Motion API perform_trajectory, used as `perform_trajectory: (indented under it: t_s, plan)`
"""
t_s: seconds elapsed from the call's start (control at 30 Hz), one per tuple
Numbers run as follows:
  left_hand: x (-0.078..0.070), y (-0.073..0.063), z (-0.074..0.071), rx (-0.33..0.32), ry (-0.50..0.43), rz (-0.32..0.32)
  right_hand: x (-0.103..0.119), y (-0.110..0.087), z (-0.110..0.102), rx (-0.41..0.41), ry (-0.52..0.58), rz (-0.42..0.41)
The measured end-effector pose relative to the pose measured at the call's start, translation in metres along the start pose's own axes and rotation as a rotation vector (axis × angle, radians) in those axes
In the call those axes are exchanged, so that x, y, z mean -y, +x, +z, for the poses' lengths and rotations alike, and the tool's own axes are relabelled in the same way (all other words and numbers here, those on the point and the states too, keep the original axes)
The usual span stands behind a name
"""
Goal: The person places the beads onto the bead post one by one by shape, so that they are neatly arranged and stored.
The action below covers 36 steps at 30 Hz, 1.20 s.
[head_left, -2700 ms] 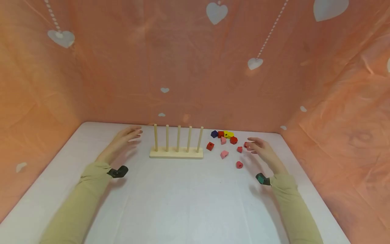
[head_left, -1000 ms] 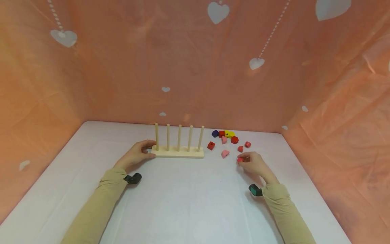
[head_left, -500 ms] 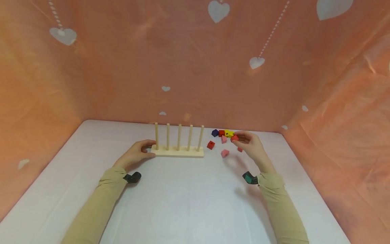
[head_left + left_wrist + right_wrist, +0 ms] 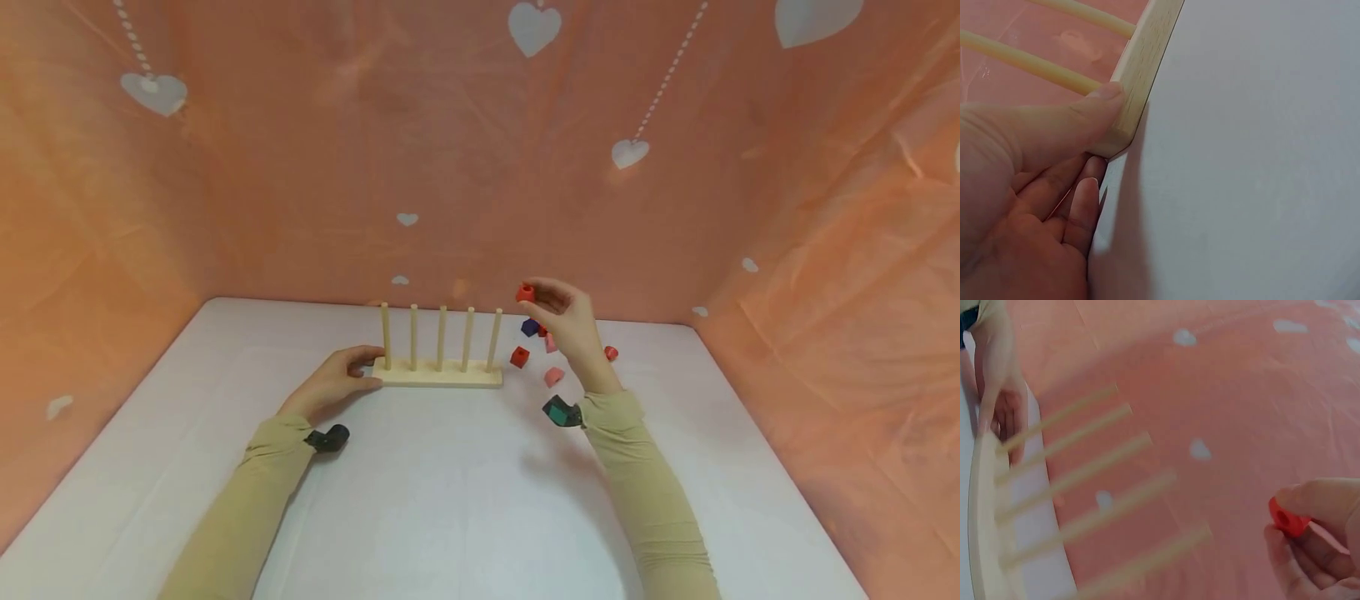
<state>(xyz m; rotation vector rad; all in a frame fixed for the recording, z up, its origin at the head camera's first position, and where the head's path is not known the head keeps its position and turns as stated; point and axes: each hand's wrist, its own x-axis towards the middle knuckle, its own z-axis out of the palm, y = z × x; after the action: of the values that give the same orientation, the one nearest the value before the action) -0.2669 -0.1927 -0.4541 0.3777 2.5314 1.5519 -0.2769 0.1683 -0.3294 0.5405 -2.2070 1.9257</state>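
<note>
A pale wooden peg stand (image 4: 438, 377) with several upright pegs sits near the back of the table. My left hand (image 4: 330, 383) grips its left end; in the left wrist view the thumb presses on the base (image 4: 1147, 56) beside a peg. Raised to the right of the stand, my right hand (image 4: 570, 325) pinches a red bead (image 4: 527, 292) between thumb and fingertips, a little above peg-top height. A hole shows in that bead (image 4: 1285, 519) in the right wrist view, apart from the blurred pegs (image 4: 1147, 559).
Loose beads lie right of the stand: a red cube (image 4: 520, 357), a pink bead (image 4: 554, 377), another pink bead (image 4: 551, 342), a dark purple one (image 4: 530, 327) and a red one (image 4: 611, 353). My right hand and wrist hide others. An orange cloth (image 4: 465, 167) hangs behind the table.
My left hand has come right and taken hold of the stand's end. My right hand has picked up the front red bead and carried it up and left, towards the pegs.
</note>
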Motion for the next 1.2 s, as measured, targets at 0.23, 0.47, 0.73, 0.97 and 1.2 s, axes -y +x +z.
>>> perform_trajectory:
  t_s: [0.23, 0.47, 0.73, 0.97, 1.2]
  plan:
    - [-0.002, -0.001, -0.001, 0.000, -0.006, 0.010, 0.013, 0.018, 0.054, 0.110, 0.068, -0.178]
    - [-0.004, -0.001, 0.000, 0.010, -0.037, -0.039, 0.039, 0.016, 0.098, 0.190, 0.073, -0.217]
    - [-0.004, -0.002, 0.002, 0.005, -0.063, -0.040, 0.039, 0.011, 0.134, 0.253, 0.064, -0.254]
    - [-0.004, 0.000, 0.001, 0.010, -0.070, -0.040, 0.021, 0.016, 0.150, 0.218, -0.020, -0.247]
    - [-0.004, 0.001, 0.002, 0.009, -0.053, -0.039, -0.007, 0.028, 0.160, 0.195, -0.036, -0.221]
